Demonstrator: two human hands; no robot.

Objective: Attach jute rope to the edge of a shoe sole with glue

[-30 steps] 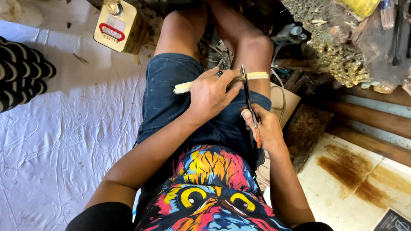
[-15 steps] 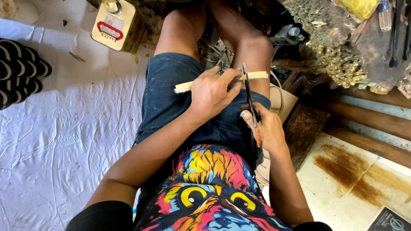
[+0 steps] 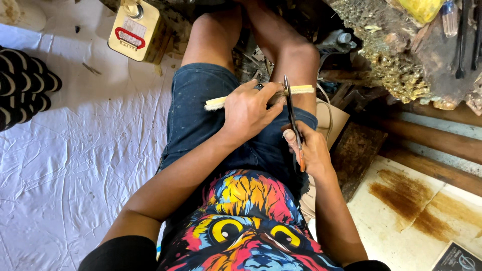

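Observation:
I sit on the floor with a pale bamboo strip lying across my thighs, over dark denim shorts. My left hand grips the strip near its middle, thumb toward the right end. My right hand holds a long thin knife with an orange handle. Its dark blade points away from me and crosses the strip just right of my left thumb.
A cream rectangular tin can with a red mark stands at the upper left on white sheeting. A black-and-white striped cloth lies at the left edge. Wood scraps, a rough golden lump and tools crowd the upper right. A stained board lies at the right.
Hands, strip and knife stay in almost the same pose; the knife blade has shifted only slightly along the strip.

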